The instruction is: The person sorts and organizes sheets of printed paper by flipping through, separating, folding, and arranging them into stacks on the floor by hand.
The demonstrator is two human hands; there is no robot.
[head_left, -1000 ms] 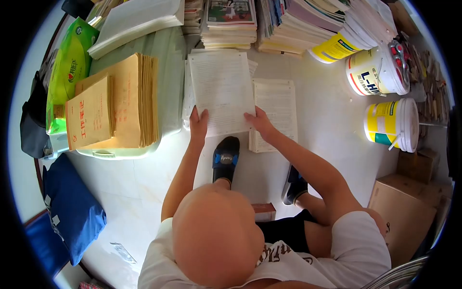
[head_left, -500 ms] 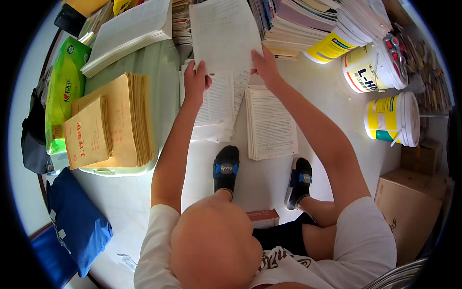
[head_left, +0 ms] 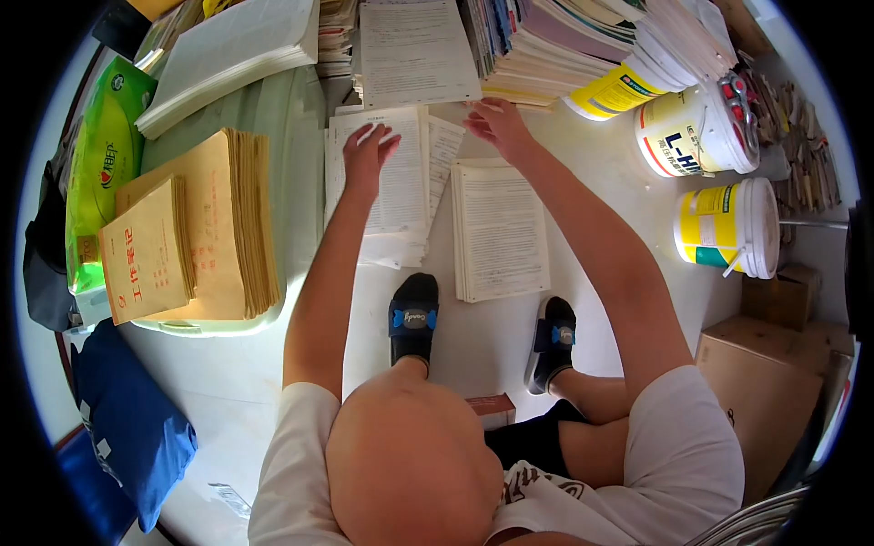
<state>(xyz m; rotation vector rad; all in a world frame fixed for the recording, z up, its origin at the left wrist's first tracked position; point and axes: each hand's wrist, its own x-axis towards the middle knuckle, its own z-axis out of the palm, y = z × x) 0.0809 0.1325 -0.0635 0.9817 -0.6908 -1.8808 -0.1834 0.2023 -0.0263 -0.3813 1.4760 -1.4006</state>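
Note:
A printed sheet lies on the magazine stack at the top centre. Just below its lower right corner, my right hand has its fingers spread and holds nothing. My left hand is over the left edge of a loose paper pile, fingers apart, with nothing in it. Slanted sheets stick out from that pile on its right side. Further right, a neat stack of printed pages lies on the floor.
Brown envelopes and a thick paper stack rest on a pale green bin at left. Magazines are piled at the back. White buckets and cardboard boxes stand at right; two slippered feet are below.
The held sheet has moved up from the loose pile onto the magazine stack. Both hands have let go of it, drawn back slightly and opened.

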